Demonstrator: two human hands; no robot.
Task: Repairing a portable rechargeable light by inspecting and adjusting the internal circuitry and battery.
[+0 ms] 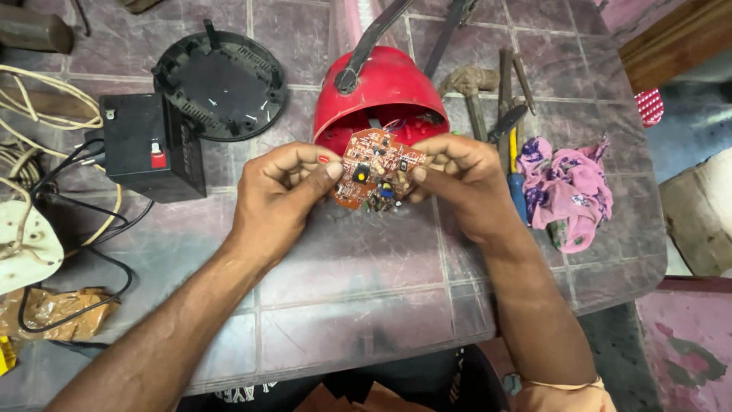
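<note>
1. Hands meet at the frame's centre, both pinching a small reddish-brown circuit board (377,171) studded with components.
2. Left hand (278,200) curls, thumb and forefinger gripping the board's left edge.
3. Right hand (457,179) curls likewise, gripping its right edge.
4. Just behind sits a red plastic dome housing (379,91).

The edges of the circuit board (377,171) are covered by the fingers of the left hand (278,200) and the right hand (461,183). The inside of the red shell (381,95) is mostly hidden. The white casing (27,248) is cut off at the left edge.
</note>
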